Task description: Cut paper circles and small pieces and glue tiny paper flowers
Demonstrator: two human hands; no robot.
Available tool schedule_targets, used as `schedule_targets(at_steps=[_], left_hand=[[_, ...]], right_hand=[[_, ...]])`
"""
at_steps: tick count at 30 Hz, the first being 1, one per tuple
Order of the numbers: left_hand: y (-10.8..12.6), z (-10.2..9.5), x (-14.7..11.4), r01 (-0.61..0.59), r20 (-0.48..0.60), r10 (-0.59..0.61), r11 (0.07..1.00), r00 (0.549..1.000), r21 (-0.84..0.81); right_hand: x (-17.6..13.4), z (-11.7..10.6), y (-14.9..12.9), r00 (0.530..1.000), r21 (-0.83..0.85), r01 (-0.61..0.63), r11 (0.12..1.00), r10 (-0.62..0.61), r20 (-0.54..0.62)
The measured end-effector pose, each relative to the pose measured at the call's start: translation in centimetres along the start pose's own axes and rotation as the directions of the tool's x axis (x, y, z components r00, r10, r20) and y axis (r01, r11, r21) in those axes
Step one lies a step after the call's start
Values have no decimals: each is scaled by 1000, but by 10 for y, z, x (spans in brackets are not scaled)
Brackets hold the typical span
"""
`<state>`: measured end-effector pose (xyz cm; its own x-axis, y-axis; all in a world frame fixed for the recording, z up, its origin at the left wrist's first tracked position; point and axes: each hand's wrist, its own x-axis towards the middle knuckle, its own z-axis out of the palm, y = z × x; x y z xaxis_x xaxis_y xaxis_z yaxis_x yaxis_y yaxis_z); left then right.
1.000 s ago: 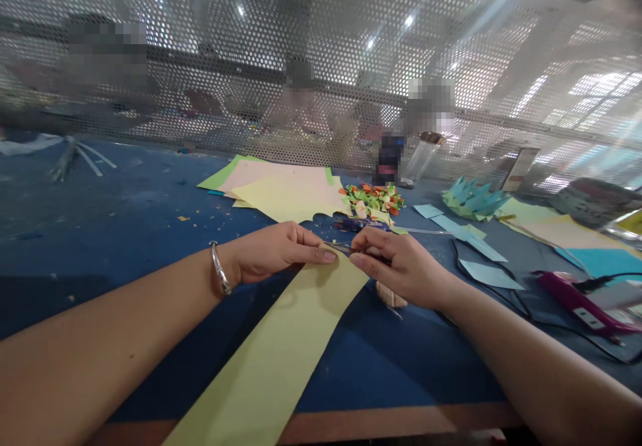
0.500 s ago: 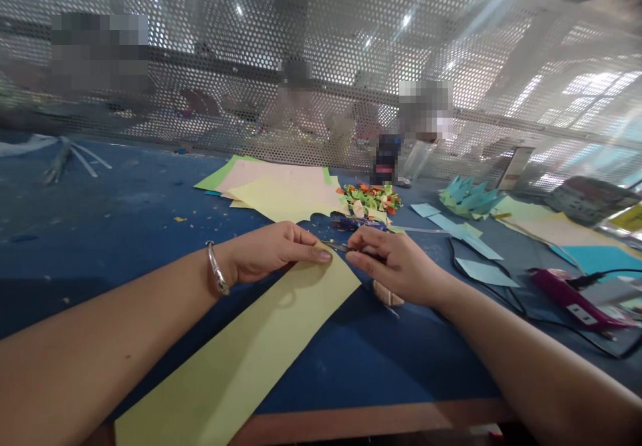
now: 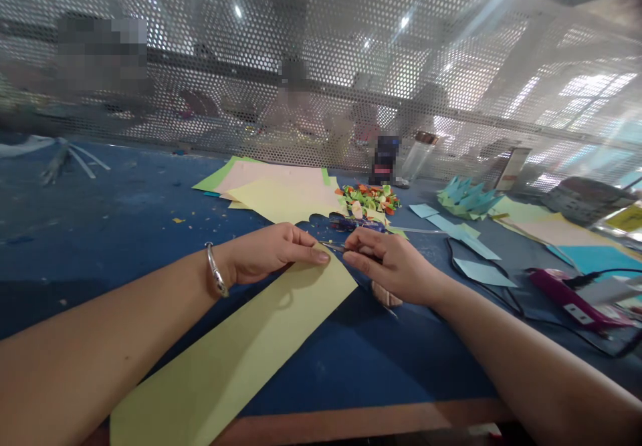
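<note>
My left hand point(image 3: 268, 252) pinches the upper corner of a long pale yellow paper strip point(image 3: 251, 339) between thumb and fingers. The strip slants down toward the table's front edge. My right hand point(image 3: 394, 262) is closed around scissors point(image 3: 334, 247), whose thin metal blades point left at the strip's top edge beside my left thumb. The fingers hide the scissors' handles. Just below my right hand lies a small brown object point(image 3: 385, 294), partly covered.
Stacked coloured sheets point(image 3: 281, 188) lie ahead, beside a pile of orange and green paper curls point(image 3: 371, 198). Blue paper pieces point(image 3: 484, 272), a spiky blue paper form point(image 3: 466, 198) and a purple power strip point(image 3: 576, 302) with black cable are at right. Perforated metal panel point(image 3: 251, 45) stands behind.
The paper strip has shifted slightly left and down at its lower end. My right hand has edged a little left, and more of the scissors' blades shows.
</note>
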<state>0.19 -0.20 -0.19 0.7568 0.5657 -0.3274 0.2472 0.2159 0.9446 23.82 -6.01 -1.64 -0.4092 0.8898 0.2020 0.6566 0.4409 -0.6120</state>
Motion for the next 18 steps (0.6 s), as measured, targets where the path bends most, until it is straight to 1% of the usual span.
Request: schedule_targets(at_steps=[6,9,11,14,16,18], left_hand=[[-1,1,1,13,9,-13,1000,1000,5],[1,-4,0,-13,-16,13,1000,1000,-1],[4,-13,-3,-42,-68,42,999,997,6],[10,-34,-8,-79,-184,89,995,979,59],[13,-50,-12,-114,-279,149,984,949,136],[13,-66,-15,-80,-375,179,961,910,265]], right_hand=[[2,0,0,1000,2,-2,1000,2,-13],[4,0,3,997,-1,2,1000,-2,-71],[5,-2,8,991,2,-9,1000,10,-134],[8,-5,17,968,-25,-58,998,50,-247],[10,-8,24,943,-54,-96,994,73,-323],[11,-10,30,920,-68,-120,990,86,-383]])
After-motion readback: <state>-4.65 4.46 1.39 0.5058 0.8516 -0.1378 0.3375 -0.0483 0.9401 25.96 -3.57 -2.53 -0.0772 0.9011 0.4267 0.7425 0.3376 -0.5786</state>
